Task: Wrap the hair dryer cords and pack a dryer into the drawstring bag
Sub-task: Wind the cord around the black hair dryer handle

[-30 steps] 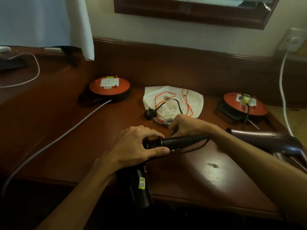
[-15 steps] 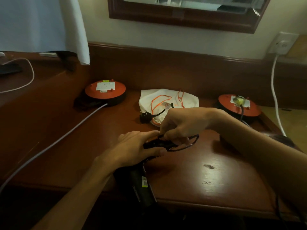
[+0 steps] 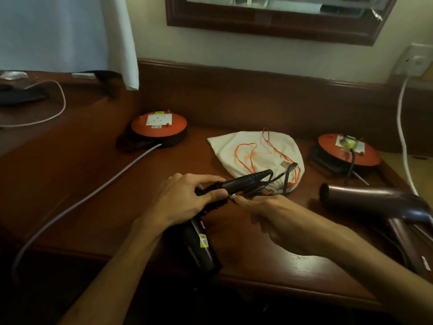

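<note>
- At frame centre the left hand (image 3: 187,200) is closed around the black hair dryer (image 3: 201,247), pinning wound cord (image 3: 284,177) against the handle, likely so the loops cannot slip.
- The right hand (image 3: 264,214) pinches the loose cord just beside it, apparently feeding another turn.
- The drawstring bag (image 3: 255,156) lies flat behind, upper centre, waiting.
- A second dryer (image 3: 379,202) rests at the right.

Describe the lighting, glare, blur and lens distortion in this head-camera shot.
Head view: dim, warm light, the near desk edge falling into black; a soft glare patch on the desktop by the right wrist; the hands and black dryer slightly soft; wide-angle bending bows the mirror frame and backboard, stretching the brown dryer at the right edge.
</note>
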